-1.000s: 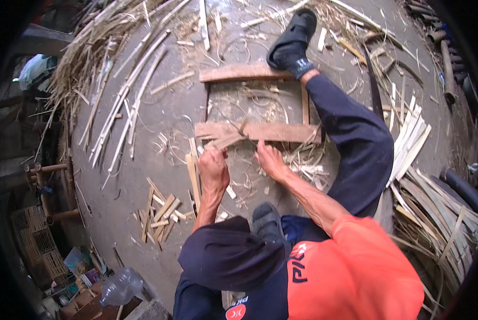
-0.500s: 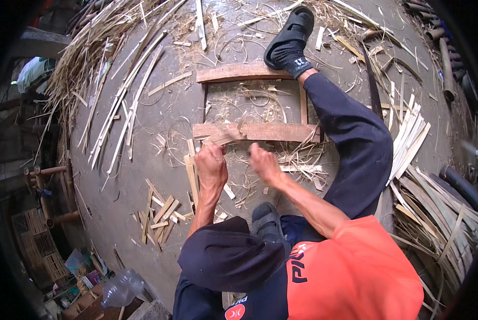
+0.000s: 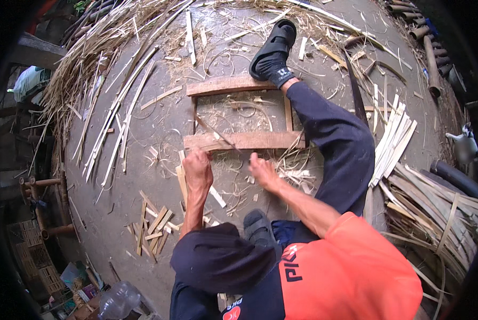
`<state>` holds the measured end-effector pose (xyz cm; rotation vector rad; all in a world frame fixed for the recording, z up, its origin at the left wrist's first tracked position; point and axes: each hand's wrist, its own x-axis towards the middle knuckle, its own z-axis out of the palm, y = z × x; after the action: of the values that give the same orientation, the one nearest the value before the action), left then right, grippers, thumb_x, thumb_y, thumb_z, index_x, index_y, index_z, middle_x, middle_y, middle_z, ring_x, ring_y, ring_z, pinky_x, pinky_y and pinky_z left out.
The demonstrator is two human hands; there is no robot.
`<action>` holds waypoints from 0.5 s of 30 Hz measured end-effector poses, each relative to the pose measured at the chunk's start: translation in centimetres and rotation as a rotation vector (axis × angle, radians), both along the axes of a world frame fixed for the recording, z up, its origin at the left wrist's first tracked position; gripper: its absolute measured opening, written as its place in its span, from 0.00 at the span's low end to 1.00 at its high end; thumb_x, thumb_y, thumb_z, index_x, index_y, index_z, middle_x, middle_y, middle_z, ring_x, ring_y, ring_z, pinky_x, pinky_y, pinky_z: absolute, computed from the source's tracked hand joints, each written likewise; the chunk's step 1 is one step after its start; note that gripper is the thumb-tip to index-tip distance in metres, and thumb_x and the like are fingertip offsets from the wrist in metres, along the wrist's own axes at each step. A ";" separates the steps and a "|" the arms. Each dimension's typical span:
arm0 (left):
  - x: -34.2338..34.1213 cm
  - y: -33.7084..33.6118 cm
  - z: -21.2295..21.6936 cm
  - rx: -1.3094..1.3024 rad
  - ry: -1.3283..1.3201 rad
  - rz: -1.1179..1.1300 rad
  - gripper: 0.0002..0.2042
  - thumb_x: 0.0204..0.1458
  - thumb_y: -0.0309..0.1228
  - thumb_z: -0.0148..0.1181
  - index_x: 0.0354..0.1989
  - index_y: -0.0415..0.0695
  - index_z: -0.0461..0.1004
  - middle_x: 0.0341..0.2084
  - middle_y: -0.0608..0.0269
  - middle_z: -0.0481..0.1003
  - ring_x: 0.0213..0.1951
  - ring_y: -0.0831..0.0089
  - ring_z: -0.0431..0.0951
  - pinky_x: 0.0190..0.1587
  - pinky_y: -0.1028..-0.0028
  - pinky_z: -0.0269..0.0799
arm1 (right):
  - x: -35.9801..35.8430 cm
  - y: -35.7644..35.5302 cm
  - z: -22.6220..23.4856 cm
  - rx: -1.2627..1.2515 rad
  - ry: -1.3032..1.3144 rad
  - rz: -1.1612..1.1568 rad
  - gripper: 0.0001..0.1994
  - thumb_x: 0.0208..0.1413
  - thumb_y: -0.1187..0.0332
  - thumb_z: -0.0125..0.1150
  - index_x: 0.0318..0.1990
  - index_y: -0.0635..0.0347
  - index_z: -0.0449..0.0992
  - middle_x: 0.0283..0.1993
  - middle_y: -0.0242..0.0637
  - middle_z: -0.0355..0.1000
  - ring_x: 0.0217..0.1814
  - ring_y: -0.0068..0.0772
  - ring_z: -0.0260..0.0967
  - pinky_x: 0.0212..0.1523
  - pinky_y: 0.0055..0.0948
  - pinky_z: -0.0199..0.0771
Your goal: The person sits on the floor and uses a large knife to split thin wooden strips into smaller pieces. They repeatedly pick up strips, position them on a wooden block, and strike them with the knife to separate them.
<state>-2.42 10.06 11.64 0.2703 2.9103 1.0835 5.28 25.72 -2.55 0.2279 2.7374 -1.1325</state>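
Observation:
My left hand [image 3: 198, 169] is closed in a fist at the near beam of a low wooden frame [image 3: 255, 141]. What its fingers grip is hidden. To its right, my right hand [image 3: 264, 173] is also closed, just on the near side of the same beam. A thin, slender piece [image 3: 216, 132] slants across the beam, its lower end close to my right hand. Whether it is a blade or a bamboo strip is too blurred to tell. My outstretched foot in a dark sandal [image 3: 275, 53] rests against the frame's far beam.
Short bamboo pieces [image 3: 154, 226] lie in a heap at the near left. Long strips [image 3: 122, 114] and shavings litter the floor. Pale split strips [image 3: 392, 140] and a large bundle [image 3: 436, 205] lie on the right, with a cat [image 3: 464, 145] beyond. A clear plastic container [image 3: 120, 301] stands lower left.
The whole view has shifted, so the frame sits slightly left and lower. Both hands remain closed by the near beam. The slender piece now slants down toward my right hand.

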 end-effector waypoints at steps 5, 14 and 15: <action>-0.9 -3.2 -0.3 0.461 -0.126 0.118 0.23 0.57 0.38 0.34 0.24 0.34 0.73 0.20 0.50 0.75 0.22 0.62 0.76 0.29 0.67 0.71 | -0.8 1.5 4.0 -0.547 -0.359 -0.089 0.16 0.50 0.62 0.56 0.31 0.66 0.59 0.18 0.45 0.69 0.18 0.38 0.70 0.15 0.35 0.71; 6.0 -7.0 -5.1 1.146 -0.656 -0.158 0.18 0.56 0.38 0.38 0.46 0.37 0.66 0.35 0.49 0.73 0.37 0.62 0.75 0.42 0.65 0.69 | -2.9 2.6 10.8 -1.266 0.006 -0.385 0.20 0.45 0.60 0.65 0.37 0.62 0.62 0.30 0.36 0.66 0.29 0.26 0.70 0.16 0.19 0.73; 5.8 -7.2 -6.0 0.788 -0.455 -0.065 0.18 0.55 0.37 0.42 0.49 0.38 0.64 0.36 0.54 0.72 0.36 0.67 0.73 0.40 0.68 0.68 | -3.7 2.9 11.5 -1.283 0.037 -0.386 0.17 0.46 0.65 0.63 0.38 0.61 0.63 0.31 0.36 0.67 0.29 0.25 0.69 0.15 0.19 0.73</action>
<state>3.33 2.82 5.63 0.0990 1.9648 1.9231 1.55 28.59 8.96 0.5157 1.4861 -2.6540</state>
